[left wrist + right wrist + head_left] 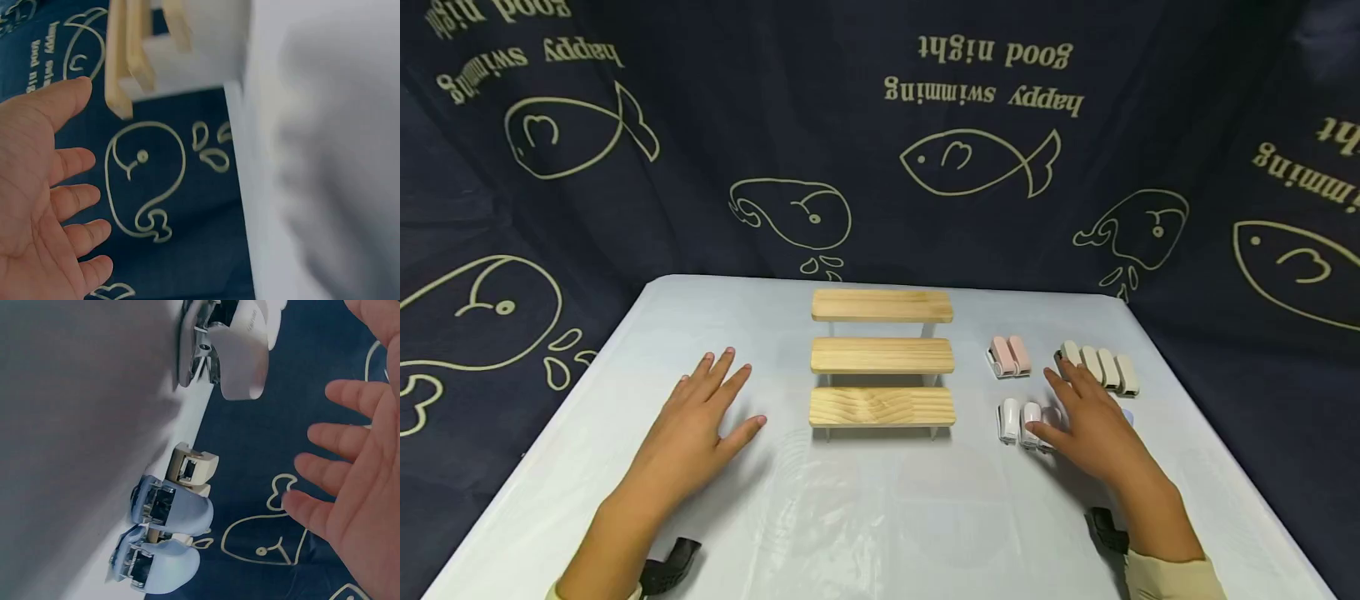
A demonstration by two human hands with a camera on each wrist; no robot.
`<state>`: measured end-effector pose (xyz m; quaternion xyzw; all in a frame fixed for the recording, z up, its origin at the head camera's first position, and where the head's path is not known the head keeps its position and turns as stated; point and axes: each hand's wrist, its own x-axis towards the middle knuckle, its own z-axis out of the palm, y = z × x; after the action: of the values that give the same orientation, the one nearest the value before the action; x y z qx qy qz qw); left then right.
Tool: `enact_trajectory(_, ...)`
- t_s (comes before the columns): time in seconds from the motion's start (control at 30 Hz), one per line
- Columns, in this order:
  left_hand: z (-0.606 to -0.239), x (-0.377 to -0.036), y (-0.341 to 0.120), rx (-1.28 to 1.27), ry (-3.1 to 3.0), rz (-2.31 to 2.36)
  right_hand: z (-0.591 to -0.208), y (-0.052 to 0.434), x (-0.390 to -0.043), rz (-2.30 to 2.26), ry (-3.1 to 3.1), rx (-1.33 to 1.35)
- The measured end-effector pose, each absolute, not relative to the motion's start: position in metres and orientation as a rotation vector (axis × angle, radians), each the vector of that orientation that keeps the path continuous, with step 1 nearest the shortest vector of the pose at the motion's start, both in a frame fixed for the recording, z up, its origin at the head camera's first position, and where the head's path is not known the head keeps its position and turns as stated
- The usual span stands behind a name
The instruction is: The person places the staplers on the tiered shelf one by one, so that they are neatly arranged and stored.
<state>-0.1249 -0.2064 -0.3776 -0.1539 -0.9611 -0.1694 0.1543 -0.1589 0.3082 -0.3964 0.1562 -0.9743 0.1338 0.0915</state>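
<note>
Hovering flat with fingers spread, our right hand [1093, 425] holds nothing above the white staplers [1019, 422] (beige staplers [1101, 367] just beyond), while our left hand [696, 421] lies wide open on the table [865, 517] beside the wooden step shelf [882, 360]

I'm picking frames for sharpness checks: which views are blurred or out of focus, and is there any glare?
Head view: sharp overall, soft sheen on the table, faint shadow under the wooden steps. Left wrist view: table surface at right smeared and unfocused, left hand sharp. Right wrist view: table at left blurred grey, staplers fairly sharp.
</note>
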Motion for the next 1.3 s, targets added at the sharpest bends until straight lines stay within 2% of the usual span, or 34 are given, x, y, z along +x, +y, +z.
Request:
enact_trajectory(0.23, -0.385, -0.124, -0.167, -0.532, -2.74, -0.74, -0.399, 0.315, -0.156, 0.604, -2.942, 0.508)
enact_trajectory(0.43, -0.408, -0.131, -0.147, -0.583, -2.697, -1.034, -0.403, 0.317, -0.155, 0.639, -2.949, 0.53)
enact_trajectory(0.6, -0.426, -0.137, -0.143, -0.587, -2.616, -1.215, -0.407, 0.321, -0.155, 0.665, -2.98, 0.508)
enact_trajectory(0.9, -0.437, -0.148, -0.143, -0.508, -2.516, -1.477, -0.416, 0.325, -0.157, 0.744, -3.027, 0.497)
enact_trajectory(1.3, -0.451, -0.153, -0.145, -0.497, -2.517, -1.477, -0.419, 0.324, -0.158, 0.704, -3.05, 0.492)
